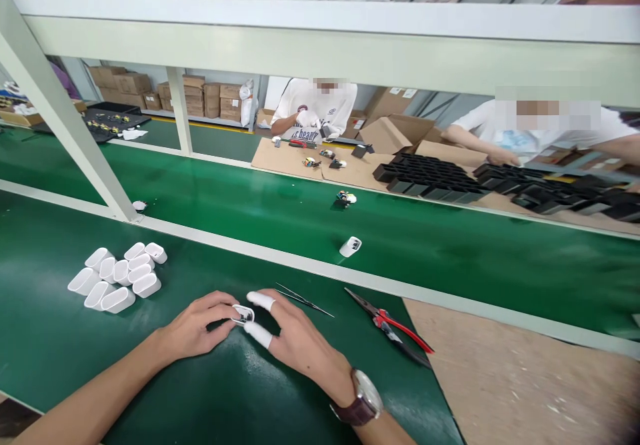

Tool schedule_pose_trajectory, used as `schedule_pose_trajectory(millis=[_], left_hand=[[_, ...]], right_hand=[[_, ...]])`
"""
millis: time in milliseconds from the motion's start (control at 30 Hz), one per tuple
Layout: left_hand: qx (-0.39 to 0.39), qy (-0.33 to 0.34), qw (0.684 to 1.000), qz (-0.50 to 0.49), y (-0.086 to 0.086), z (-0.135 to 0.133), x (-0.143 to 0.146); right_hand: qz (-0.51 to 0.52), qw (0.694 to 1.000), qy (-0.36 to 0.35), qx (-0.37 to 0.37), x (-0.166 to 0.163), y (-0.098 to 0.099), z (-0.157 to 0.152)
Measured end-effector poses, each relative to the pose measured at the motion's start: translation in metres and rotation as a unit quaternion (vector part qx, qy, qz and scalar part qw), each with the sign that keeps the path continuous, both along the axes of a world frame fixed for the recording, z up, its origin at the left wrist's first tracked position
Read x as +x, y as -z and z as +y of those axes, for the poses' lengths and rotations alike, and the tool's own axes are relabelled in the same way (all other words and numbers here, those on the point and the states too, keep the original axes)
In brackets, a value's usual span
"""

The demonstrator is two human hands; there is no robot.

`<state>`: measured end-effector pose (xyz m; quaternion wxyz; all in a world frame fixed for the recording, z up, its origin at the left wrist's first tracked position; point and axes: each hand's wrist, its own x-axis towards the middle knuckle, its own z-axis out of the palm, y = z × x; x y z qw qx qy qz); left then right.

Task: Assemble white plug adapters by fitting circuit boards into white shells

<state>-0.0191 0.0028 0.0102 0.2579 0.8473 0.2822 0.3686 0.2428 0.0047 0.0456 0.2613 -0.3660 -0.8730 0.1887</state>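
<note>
A small white oval plastic housing [243,314], its open end showing dark parts inside, is pinched between the thumb and fingers of my left hand [197,325]. My right hand [295,335] wears white finger cots on its thumb and forefinger. Those two fingers are spread at the housing's right side, the thumb tip close to its rim; whether it touches I cannot tell. Beyond my right hand lie metal tweezers [306,300]. Farther right are long-nose pliers [387,325] with red and black handles. Several white housings [120,272] stand grouped on the green bench to the left.
Another white housing [351,246] and a small wired part [345,198] rest on the green belt ahead. A slanting metal post [85,105] stands at the left. Across the belt, two people work beside rows of black cases [430,177]. Cardboard [530,372] covers the right bench.
</note>
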Motion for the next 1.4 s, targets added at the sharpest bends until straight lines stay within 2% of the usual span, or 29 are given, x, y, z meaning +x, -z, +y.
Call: schedule_pose_trajectory(millis=[67,133,200,233,300,400,500,633,867,1133,1267,1400], left_hand=[[0.027,-0.004,0.999,0.026,0.000,-0.001,0.000],[0.045,-0.002,0.998,0.037,0.000,-0.002,0.002],[0.053,-0.006,0.998,0.033,0.001,-0.003,0.004],[0.053,-0.011,0.998,0.032,0.001,-0.004,0.006],[0.043,-0.024,0.998,0.030,0.003,-0.004,0.008],[0.004,-0.057,0.998,0.013,0.007,-0.004,0.008],[-0.040,-0.107,0.993,0.014,0.009,-0.005,0.006],[-0.050,-0.118,0.991,0.025,0.011,-0.007,0.004],[-0.043,-0.106,0.993,0.010,0.014,-0.007,0.003],[-0.026,-0.086,0.996,-0.009,0.017,-0.008,0.004],[-0.036,-0.083,0.996,0.001,0.012,-0.007,0.003],[0.024,-0.034,0.999,0.025,0.000,-0.001,0.003]], right_hand=[[-0.086,0.992,0.091,0.026,0.017,-0.001,0.007],[-0.207,0.962,0.169,0.046,0.033,0.003,0.015],[-0.299,0.934,0.194,0.039,0.041,0.009,0.022],[-0.317,0.930,0.186,0.034,0.042,0.011,0.024],[-0.285,0.947,0.142,0.034,0.038,0.010,0.023],[-0.161,0.984,0.059,0.047,0.022,0.000,0.012],[-0.115,0.989,0.018,0.085,0.010,-0.010,0.000],[-0.123,0.984,0.024,0.129,0.008,-0.009,-0.003],[-0.126,0.982,0.026,0.139,0.007,0.000,0.000],[-0.137,0.977,0.009,0.165,0.001,-0.009,-0.007],[-0.171,0.972,0.004,0.163,-0.003,-0.017,-0.013],[-0.169,0.977,0.006,0.133,-0.002,-0.019,-0.013]])
